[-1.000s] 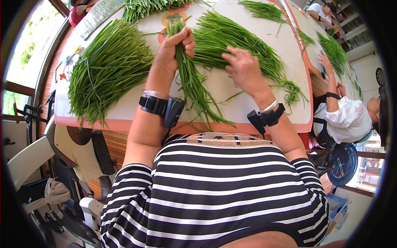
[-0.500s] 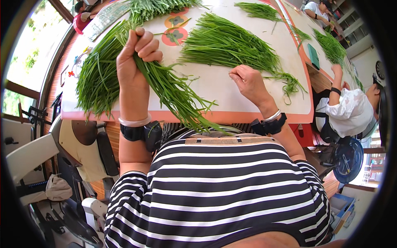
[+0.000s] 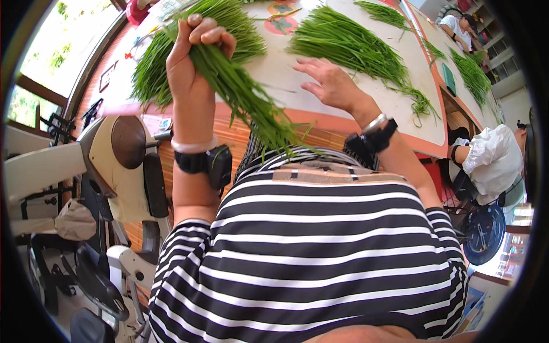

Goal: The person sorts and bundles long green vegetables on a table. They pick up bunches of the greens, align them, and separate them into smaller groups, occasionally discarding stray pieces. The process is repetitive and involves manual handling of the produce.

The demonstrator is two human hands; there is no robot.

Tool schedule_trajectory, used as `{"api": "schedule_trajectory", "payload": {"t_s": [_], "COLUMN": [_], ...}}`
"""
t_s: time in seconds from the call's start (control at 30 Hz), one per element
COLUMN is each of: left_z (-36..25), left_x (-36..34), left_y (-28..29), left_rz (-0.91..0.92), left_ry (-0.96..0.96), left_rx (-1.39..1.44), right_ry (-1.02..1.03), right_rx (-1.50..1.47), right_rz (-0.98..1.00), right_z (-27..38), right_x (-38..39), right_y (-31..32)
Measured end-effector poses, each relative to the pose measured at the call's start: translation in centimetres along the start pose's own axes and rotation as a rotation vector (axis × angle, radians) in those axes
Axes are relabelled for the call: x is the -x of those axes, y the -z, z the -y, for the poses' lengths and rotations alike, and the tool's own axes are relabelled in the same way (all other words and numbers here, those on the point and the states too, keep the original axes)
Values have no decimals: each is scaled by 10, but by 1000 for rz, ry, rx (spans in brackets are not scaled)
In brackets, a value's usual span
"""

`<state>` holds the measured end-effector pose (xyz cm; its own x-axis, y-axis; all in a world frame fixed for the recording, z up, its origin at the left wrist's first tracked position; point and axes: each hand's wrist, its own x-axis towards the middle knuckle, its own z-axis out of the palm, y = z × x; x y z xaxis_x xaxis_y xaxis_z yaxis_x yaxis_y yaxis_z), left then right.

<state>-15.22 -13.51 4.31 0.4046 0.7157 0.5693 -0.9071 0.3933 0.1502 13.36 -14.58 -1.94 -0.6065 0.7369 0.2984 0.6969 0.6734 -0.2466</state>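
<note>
Striped shirt [image 3: 320, 246]: nearest, below both hands;
Held bunch [image 3: 246, 94]: long green blades, slanting down from the left fist past the table's pink edge toward the shirt;
Left hand [image 3: 197, 54]: curled tightly round the bunch;
Right hand [image 3: 331, 84]: fingers loosely extended, thumb apart, over the white table [image 3: 274, 71];
Left pile [image 3: 150, 71]: green blades, behind the left hand;
Right pile [image 3: 350, 43]: beyond the right hand;
Co-worker [image 3: 492, 160]: white top, far right.

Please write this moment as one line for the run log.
left hand: holds bunch of chive-like greens | right hand: open, appears empty, over table | right-side greens pile: on table
</note>
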Motion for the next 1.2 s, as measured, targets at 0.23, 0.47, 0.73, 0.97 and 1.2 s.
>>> {"api": "schedule_trajectory", "payload": {"t_s": [0.23, 0.47, 0.73, 0.97, 1.2], "left_z": [-39, -15, 67, 58, 77], "left_x": [9, -5, -45, -68, -60], "left_y": [19, 30, 6, -49, -50], "left_rz": [-177, -596, -500, -273, -340], "left_ry": [-215, -477, -312, -193, 79], "left_rx": [17, -387, -754, -1160, -1291], "right_ry": [-28, -290, 263, -55, -65], "right_rx": [112, -67, -77, -91, -266], "right_rz": [92, -61, -277, 42, -179], "right_z": [11, -3, 82, 15, 2], "right_x": [24, 89, 11, 80, 90], "right_y": [-11, 35, 68, 43, 54]}}
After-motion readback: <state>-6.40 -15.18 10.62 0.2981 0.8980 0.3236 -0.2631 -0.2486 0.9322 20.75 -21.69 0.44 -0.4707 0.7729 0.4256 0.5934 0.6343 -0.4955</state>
